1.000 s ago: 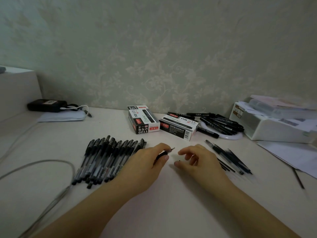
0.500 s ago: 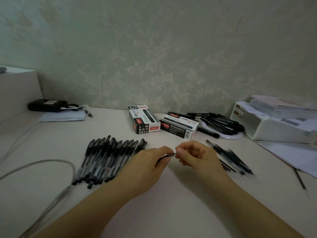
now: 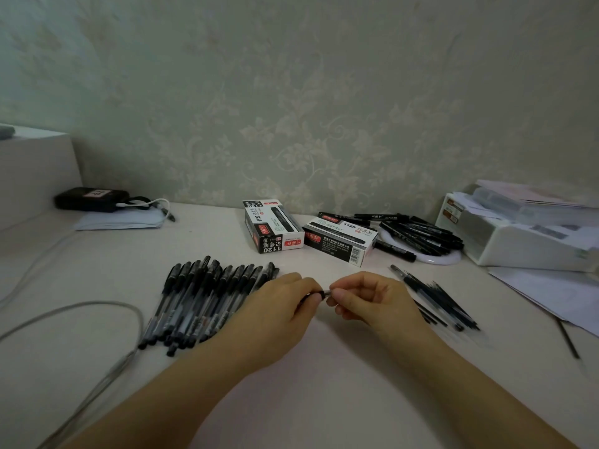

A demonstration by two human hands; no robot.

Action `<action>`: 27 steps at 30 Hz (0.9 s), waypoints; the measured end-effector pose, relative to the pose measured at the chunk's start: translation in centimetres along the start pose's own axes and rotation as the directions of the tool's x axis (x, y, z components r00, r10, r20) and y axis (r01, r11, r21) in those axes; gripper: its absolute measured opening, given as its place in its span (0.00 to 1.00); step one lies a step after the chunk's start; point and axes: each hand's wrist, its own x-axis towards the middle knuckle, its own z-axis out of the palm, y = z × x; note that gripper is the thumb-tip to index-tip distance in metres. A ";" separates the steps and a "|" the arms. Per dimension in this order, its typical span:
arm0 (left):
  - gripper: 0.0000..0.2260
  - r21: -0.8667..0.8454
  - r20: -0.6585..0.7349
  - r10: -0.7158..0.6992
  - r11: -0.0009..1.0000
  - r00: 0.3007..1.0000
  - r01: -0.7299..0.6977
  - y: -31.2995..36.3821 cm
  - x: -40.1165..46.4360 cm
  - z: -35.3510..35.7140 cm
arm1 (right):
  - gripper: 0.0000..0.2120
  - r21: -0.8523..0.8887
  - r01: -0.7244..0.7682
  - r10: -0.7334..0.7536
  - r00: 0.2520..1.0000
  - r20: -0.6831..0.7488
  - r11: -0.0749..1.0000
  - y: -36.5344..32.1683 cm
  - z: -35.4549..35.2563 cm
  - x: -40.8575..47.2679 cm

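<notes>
Black pen (image 3: 319, 293) was gripped in the left hand (image 3: 278, 307), and the right hand (image 3: 366, 298) pinched its tip. Both hands met over the pale table (image 3: 324, 400), between the row of pens (image 3: 201, 303) and the loose pens (image 3: 437, 299).

Black pens (image 3: 207, 303), black-and-white boxes (image 3: 274, 226) with red labels, pale floral wallpaper (image 3: 308, 108).

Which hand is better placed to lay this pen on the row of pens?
Left. The left hand grips the pen and lies right beside the row of pens; the right hand only pinches its tip.
</notes>
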 end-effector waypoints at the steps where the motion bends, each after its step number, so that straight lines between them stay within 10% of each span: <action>1: 0.10 0.009 0.005 0.006 1.000 1.000 -0.006 0.0 0.0 0.0 | 0.03 -0.009 -0.004 0.004 1.000 0.003 1.000 0.1 0.0 0.0; 12: 0.08 0.029 -0.049 0.056 0.998 0.997 -0.054 0.3 -0.1 -0.2 | 0.20 -0.266 0.052 -0.047 0.999 0.026 0.963 0.4 0.6 0.0; 19: 0.08 0.040 -0.028 0.026 0.999 0.999 -0.025 0.1 -0.1 -0.1 | 0.04 -0.213 0.066 -0.037 0.989 0.140 0.975 0.6 0.1 0.1; 27: 0.08 0.042 -0.026 0.032 0.999 0.999 -0.031 0.1 0.0 -0.1 | 0.17 -0.248 0.060 -0.036 0.994 0.099 0.967 0.7 0.5 0.3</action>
